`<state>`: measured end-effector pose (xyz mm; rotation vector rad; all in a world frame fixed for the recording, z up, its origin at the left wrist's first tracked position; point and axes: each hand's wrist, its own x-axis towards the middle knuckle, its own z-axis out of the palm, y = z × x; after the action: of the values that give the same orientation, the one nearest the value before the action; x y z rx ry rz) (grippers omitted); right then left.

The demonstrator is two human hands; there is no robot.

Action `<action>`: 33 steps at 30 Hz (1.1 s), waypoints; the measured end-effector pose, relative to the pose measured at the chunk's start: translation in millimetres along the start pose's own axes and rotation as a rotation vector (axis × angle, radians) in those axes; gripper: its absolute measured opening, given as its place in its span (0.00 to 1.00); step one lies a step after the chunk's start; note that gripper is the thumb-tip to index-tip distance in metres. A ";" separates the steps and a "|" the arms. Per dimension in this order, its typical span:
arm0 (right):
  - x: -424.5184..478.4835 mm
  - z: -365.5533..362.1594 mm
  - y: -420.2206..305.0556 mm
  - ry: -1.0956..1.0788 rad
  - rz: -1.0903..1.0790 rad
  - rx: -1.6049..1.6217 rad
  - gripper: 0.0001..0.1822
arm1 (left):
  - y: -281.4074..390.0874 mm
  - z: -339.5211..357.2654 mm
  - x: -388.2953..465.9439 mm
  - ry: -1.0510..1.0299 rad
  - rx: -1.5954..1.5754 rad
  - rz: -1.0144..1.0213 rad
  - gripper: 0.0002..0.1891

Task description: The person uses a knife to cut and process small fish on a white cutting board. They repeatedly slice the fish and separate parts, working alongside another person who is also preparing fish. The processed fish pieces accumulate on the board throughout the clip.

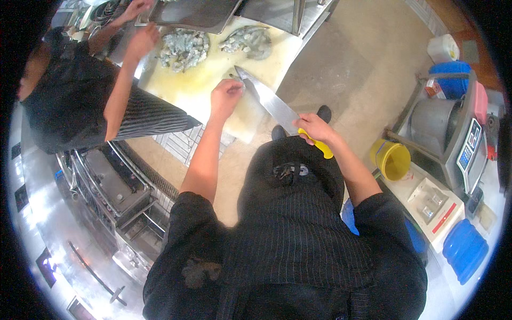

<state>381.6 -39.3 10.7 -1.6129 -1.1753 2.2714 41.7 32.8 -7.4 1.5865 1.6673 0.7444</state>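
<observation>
My right hand (316,127) is wrapped around the yellow handle of a large chef's knife (276,105). Its broad blade slants up and left over a white cutting board (180,86), the tip just beyond my left fingers. My left hand (227,98) is low over the board with curled fingers, pinching a small greyish piece (235,77) that looks like a shrimp; the fingers partly hide it. Farther back on the board lie two piles of raw grey shrimp, a left pile (185,49) and a right pile (250,42).
On the left, a co-worker in dark clothes (76,92) reaches across beside the board. A metal tray (188,16) overlaps its far edge. Steel kitchen equipment (116,180) stands lower left. At right are a yellow bucket (394,160), a scale (434,210) and a blue container (466,250).
</observation>
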 end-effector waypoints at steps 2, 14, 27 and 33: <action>-8.6 9.0 6.4 0.009 -0.028 0.021 0.16 | -0.1 2.6 -2.5 0.000 0.001 -0.037 0.12; -140.3 50.5 31.6 0.241 -0.064 -0.380 0.17 | 11.3 14.2 -28.8 0.226 0.418 0.458 0.17; -106.9 77.7 -51.8 0.438 -0.209 -0.975 0.16 | 33.8 3.4 2.7 -0.041 0.435 0.245 0.10; -107.0 65.9 -52.3 0.430 -0.209 -0.956 0.15 | 34.7 1.6 -5.3 0.014 0.316 0.187 0.08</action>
<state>354.5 -91.0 133.6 -1.9314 -2.3069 1.1384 63.4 30.3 20.1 1.9816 1.7279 0.6056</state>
